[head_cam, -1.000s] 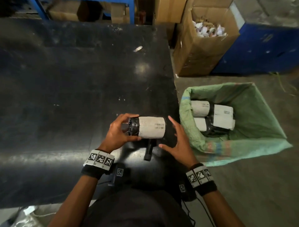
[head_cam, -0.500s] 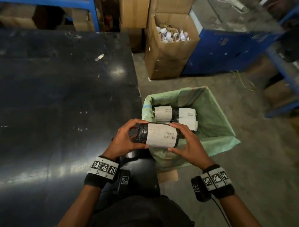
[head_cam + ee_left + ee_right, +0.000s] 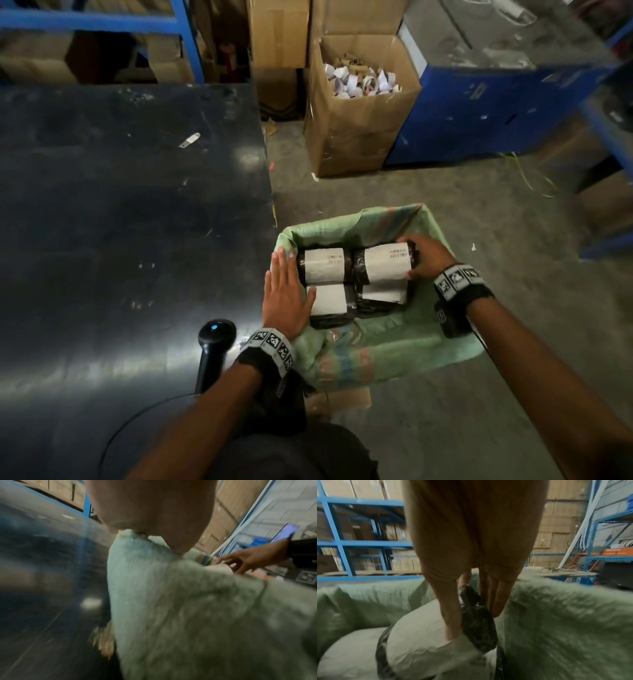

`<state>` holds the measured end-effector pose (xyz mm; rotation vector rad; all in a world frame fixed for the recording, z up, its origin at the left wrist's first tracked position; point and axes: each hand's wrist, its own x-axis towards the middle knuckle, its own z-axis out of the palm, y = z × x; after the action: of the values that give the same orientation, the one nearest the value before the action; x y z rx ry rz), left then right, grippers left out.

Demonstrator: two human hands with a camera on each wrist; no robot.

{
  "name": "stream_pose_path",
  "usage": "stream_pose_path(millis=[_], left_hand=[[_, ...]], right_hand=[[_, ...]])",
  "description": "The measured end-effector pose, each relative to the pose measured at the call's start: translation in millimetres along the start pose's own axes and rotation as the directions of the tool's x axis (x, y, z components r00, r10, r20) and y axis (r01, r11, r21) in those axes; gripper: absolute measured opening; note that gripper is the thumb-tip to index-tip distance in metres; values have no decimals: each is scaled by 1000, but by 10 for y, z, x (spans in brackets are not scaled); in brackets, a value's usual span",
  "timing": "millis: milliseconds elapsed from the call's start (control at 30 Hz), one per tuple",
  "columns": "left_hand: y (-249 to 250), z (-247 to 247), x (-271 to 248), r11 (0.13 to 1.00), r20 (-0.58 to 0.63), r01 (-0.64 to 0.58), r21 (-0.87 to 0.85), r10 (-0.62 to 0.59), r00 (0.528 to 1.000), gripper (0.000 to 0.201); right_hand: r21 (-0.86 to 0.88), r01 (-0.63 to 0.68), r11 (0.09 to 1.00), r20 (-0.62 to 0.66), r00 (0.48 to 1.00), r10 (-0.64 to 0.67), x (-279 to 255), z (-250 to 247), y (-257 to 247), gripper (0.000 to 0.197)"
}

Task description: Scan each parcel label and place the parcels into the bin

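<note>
A bin lined with a green sack point(image 3: 394, 346) stands on the floor right of the black table point(image 3: 120, 222). Several black-wrapped parcels with white labels lie in it. My right hand point(image 3: 426, 255) grips the right end of the top right parcel point(image 3: 385, 263), which rests on the others. In the right wrist view the thumb and fingers pinch that parcel point(image 3: 436, 635) at its black end. My left hand point(image 3: 286, 291) is flat and open over the bin's left rim, beside the top left parcel point(image 3: 323, 265). The black barcode scanner point(image 3: 214, 346) lies on the table by my left wrist.
An open cardboard box of paper scraps point(image 3: 356, 113) and a blue cabinet point(image 3: 479, 113) stand behind the bin. Blue racking with boxes point(image 3: 102, 51) runs beyond the table. The scanner's cable point(image 3: 137, 421) loops over the table's near edge. Concrete floor surrounds the bin.
The parcel has gone from above the table edge into the bin, on top at the right. My left hand let go of it and opened flat; the right hand still grips it.
</note>
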<state>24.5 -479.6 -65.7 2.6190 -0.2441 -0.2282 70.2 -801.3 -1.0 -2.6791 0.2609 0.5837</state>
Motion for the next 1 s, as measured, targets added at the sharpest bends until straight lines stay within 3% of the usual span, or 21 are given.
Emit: stream_pose_path(millis=[267, 367, 500, 600, 733, 833, 900, 1000], left_hand=[[-154, 46, -78, 997, 20, -38, 73, 37, 999, 85], [-141, 35, -69, 997, 31, -42, 72, 40, 999, 85], [-151, -27, -28, 999, 74, -51, -14, 52, 996, 81], [-274, -195, -37, 987, 52, -92, -132, 100, 994, 76], [-633, -594, -173, 985, -83, -107, -137, 96, 992, 71], [-1112, -857, -311, 992, -198, -60, -109, 38, 979, 69], [-1535, -954, -427, 996, -239, 14, -85, -34, 970, 65], [-2134, -1011, -661, 984, -225, 173, -36, -177, 958, 59]], right_hand=[[34, -101, 994, -79, 992, 103, 559, 405, 117, 61], [39, -156, 987, -98, 982, 159, 582, 468, 142, 64], [-80, -184, 980, -31, 983, 183, 476, 365, -12, 72], [-117, -214, 970, -125, 972, 199, 263, 231, -335, 68], [101, 18, 995, -310, 951, 14, -232, 144, -1076, 50], [229, 241, 943, -377, 915, -142, -628, 326, -1728, 39], [299, 320, 899, -348, 914, -209, -811, 622, -2130, 39], [336, 267, 903, -205, 957, -206, -1037, 1215, -2636, 43]])
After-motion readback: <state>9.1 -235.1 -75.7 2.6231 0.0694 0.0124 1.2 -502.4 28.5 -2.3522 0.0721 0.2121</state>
